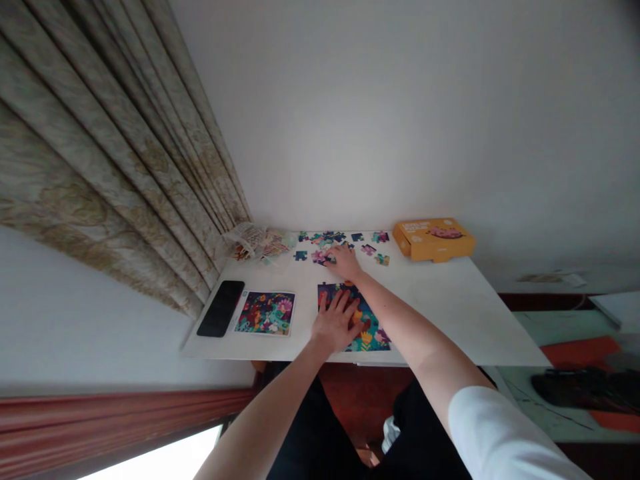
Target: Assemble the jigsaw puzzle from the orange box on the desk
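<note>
white sleeve (493,427), five o'clock; left hand (333,327) spread; right hand (343,261) curled, hold unclear; multicoloured cardboard jigsaw pieces (383,259), presumably light, are best edge-pinched.

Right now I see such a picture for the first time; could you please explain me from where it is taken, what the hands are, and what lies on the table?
There is no machine here: these are a person's own bare hands, seen by a camera worn on the head, looking forward and down. The left hand lies spread on a joined section of jigsaw puzzle near the front edge of the white table. The right hand reaches to the loose puzzle pieces behind it; whether it grips one, I cannot tell. To the left are a picture card, a black smartphone and, farther back, a clear plastic bag. An orange-yellow box sits at the back right.
</note>
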A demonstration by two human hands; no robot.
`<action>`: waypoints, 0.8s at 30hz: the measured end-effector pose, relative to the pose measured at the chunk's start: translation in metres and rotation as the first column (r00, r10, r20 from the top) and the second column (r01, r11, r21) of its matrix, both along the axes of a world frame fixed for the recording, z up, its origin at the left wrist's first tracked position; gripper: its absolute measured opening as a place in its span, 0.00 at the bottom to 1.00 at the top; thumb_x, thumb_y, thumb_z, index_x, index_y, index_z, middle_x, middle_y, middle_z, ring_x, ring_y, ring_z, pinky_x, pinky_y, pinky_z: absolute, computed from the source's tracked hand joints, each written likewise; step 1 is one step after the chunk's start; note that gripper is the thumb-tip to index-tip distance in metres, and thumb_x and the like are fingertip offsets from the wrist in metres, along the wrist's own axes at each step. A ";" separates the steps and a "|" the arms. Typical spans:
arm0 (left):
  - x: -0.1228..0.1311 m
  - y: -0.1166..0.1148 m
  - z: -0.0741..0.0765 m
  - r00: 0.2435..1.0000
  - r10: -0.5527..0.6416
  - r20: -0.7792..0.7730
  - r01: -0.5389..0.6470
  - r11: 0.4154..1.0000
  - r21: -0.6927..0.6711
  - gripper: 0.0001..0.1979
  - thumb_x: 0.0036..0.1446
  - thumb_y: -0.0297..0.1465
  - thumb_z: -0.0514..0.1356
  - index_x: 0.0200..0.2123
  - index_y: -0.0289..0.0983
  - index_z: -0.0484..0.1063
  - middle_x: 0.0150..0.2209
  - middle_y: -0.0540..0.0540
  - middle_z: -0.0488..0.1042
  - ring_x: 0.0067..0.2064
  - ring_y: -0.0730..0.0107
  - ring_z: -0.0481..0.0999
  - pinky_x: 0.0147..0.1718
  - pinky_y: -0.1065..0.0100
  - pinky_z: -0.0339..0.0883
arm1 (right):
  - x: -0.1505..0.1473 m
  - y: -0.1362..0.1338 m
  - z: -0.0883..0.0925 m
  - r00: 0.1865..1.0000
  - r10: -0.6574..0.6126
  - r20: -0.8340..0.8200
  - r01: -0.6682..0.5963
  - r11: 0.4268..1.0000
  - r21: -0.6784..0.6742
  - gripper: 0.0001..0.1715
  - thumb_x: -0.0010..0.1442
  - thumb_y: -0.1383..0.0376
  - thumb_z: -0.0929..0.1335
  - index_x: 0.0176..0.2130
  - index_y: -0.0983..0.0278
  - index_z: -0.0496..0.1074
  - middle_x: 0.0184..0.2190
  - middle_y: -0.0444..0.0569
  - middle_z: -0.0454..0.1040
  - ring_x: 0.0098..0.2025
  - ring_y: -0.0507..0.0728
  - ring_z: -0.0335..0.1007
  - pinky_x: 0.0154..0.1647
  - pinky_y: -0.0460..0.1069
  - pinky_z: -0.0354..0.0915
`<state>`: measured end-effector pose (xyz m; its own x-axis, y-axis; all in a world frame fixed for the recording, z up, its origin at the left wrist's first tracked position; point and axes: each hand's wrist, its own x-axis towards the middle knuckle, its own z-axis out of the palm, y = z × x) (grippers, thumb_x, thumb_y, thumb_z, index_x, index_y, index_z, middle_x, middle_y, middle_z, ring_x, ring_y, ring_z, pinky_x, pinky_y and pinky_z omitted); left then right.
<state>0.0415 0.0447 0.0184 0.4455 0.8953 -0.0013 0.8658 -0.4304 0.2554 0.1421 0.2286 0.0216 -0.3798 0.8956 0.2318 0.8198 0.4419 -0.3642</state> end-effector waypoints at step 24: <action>-0.008 0.094 0.025 0.977 0.213 0.018 -0.214 0.967 0.139 0.22 0.72 0.39 0.54 0.64 0.38 0.69 0.67 0.36 0.68 0.68 0.53 0.66 0.66 0.53 0.61 | 0.155 -0.073 -0.023 0.958 -0.267 0.099 0.261 0.962 0.077 0.25 0.72 0.54 0.61 0.61 0.59 0.74 0.65 0.56 0.71 0.65 0.65 0.65 0.62 0.62 0.59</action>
<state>0.0332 0.1382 0.0438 0.2436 0.9610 0.1310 0.9407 -0.2670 0.2091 0.2975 0.1552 -0.0010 -0.1575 0.9524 0.2611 0.9432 0.2234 -0.2459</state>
